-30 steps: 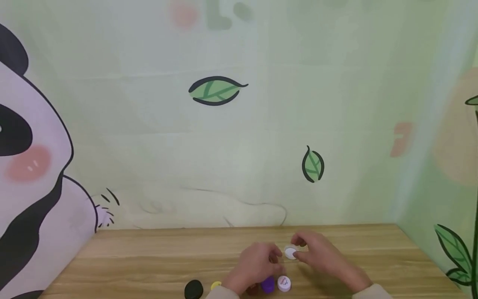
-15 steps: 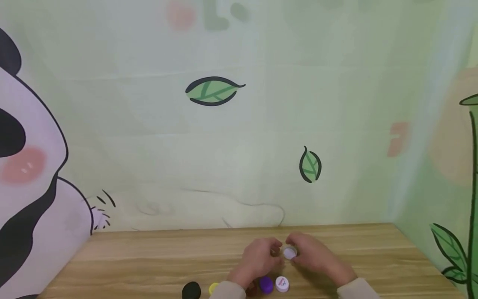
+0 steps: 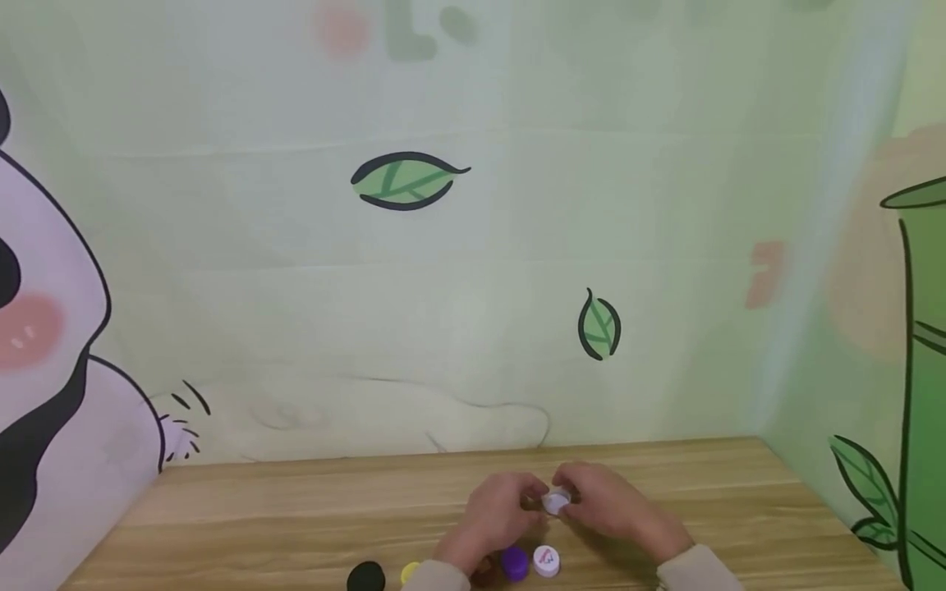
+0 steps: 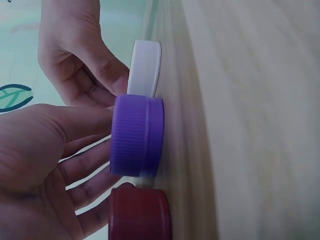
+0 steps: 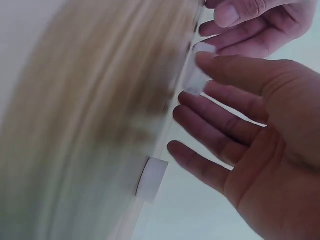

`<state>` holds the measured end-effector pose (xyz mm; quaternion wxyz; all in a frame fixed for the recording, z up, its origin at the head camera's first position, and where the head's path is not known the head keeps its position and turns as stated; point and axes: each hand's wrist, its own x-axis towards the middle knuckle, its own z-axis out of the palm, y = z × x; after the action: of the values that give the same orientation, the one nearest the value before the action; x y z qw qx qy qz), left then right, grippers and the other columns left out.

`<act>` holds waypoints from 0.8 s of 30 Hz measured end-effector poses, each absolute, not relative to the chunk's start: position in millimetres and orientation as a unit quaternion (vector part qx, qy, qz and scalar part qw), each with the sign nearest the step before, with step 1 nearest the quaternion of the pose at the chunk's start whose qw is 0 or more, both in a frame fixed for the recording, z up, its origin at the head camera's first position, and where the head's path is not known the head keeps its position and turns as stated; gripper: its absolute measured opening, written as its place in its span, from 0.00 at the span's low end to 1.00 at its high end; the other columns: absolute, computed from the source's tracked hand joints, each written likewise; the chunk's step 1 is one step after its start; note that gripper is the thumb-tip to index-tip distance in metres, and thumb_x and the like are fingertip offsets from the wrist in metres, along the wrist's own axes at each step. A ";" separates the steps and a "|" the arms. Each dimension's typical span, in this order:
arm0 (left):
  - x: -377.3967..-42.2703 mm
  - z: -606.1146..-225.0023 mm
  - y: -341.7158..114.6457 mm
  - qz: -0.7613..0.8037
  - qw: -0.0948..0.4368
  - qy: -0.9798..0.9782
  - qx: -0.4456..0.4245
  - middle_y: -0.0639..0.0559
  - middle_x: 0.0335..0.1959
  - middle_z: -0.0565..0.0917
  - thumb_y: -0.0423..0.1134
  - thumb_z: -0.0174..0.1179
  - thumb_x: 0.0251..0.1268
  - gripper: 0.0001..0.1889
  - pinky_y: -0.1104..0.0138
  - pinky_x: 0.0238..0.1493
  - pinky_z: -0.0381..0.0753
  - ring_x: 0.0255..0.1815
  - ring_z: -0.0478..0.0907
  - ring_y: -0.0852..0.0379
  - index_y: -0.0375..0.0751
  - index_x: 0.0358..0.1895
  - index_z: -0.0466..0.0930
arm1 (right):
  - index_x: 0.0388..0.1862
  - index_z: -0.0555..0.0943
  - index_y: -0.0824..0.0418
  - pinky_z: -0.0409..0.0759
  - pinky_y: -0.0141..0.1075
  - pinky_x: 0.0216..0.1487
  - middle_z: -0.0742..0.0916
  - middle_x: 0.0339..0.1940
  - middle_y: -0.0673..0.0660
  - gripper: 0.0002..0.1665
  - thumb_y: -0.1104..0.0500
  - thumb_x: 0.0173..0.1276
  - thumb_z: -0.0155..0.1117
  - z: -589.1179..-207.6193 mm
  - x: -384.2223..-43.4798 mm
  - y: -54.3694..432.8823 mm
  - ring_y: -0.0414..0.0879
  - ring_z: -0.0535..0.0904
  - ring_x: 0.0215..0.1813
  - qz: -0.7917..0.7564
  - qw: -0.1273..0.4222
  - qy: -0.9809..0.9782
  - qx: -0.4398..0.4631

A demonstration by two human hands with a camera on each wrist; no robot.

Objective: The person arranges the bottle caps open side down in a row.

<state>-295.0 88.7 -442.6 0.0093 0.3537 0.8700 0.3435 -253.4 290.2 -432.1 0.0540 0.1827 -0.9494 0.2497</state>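
Note:
A small white, partly see-through bottle cap lies between the two hands at the back of the wooden table. My right hand pinches it, and the right wrist view shows the thumb laid across the cap with the other fingers stretched out. Facing it, my left hand has loosely bent fingers, with its fingertips close to the cap's left side. In the left wrist view, a ridged purple cap hides the left fingertips. Beside that stand a dark red cap and a white one.
Nearer the body stand a white cap with a printed top, a black cap and a yellow cap partly behind the left sleeve. Another white cap stands on the table in the right wrist view. Behind rises a printed backdrop.
The head view has swung to the right. My right hand's fingers have closed in around the white cap, and the two hands have come nearer each other.

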 end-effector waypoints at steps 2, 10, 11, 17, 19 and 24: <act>-293.9 -441.9 85.2 0.345 -0.001 0.869 0.355 0.54 0.41 0.90 0.33 0.77 0.56 0.15 0.61 0.45 0.81 0.41 0.83 0.57 0.44 0.47 0.90 | 0.47 0.84 0.64 0.84 0.52 0.50 0.88 0.41 0.53 0.13 0.66 0.66 0.76 -430.6 -251.2 288.8 0.52 0.84 0.46 0.274 0.046 -0.944 0.180; -290.9 -436.8 78.8 0.359 -0.041 0.863 0.354 0.62 0.33 0.89 0.36 0.78 0.59 0.07 0.67 0.39 0.79 0.36 0.83 0.62 0.49 0.39 0.92 | 0.43 0.84 0.55 0.84 0.44 0.49 0.89 0.41 0.46 0.04 0.56 0.78 0.68 -422.2 -236.4 291.0 0.45 0.85 0.46 0.345 0.057 -0.916 0.197; -290.5 -435.5 78.8 0.362 -0.044 0.861 0.355 0.63 0.32 0.88 0.37 0.78 0.60 0.06 0.67 0.38 0.79 0.35 0.82 0.63 0.49 0.39 0.92 | 0.43 0.84 0.55 0.84 0.42 0.48 0.89 0.41 0.45 0.05 0.55 0.79 0.67 -421.2 -234.8 291.9 0.44 0.85 0.46 0.348 0.062 -0.914 0.201; -285.2 -426.9 77.8 0.356 -0.057 0.858 0.366 0.63 0.31 0.89 0.39 0.77 0.63 0.04 0.69 0.37 0.78 0.33 0.82 0.67 0.49 0.39 0.92 | 0.43 0.84 0.56 0.85 0.38 0.47 0.89 0.41 0.48 0.02 0.61 0.75 0.70 -417.7 -227.7 296.2 0.44 0.86 0.46 0.370 0.070 -0.900 0.218; -282.9 -425.4 75.7 0.356 -0.048 0.859 0.364 0.63 0.32 0.89 0.39 0.77 0.64 0.04 0.68 0.38 0.79 0.35 0.82 0.65 0.49 0.39 0.92 | 0.43 0.85 0.56 0.86 0.38 0.47 0.89 0.41 0.48 0.03 0.63 0.74 0.71 -417.5 -225.5 295.5 0.44 0.86 0.46 0.375 0.067 -0.898 0.222; -277.7 -423.3 69.6 0.360 -0.035 0.854 0.373 0.63 0.35 0.89 0.40 0.76 0.65 0.04 0.69 0.40 0.79 0.36 0.82 0.67 0.50 0.41 0.92 | 0.41 0.85 0.57 0.86 0.38 0.45 0.88 0.39 0.45 0.04 0.65 0.73 0.71 -419.0 -220.1 291.7 0.41 0.85 0.43 0.394 0.075 -0.887 0.228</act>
<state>-277.7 69.6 -423.3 -0.0354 0.3730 0.8542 0.3604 -220.1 291.7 -419.0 0.0749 0.2280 -0.8872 0.3941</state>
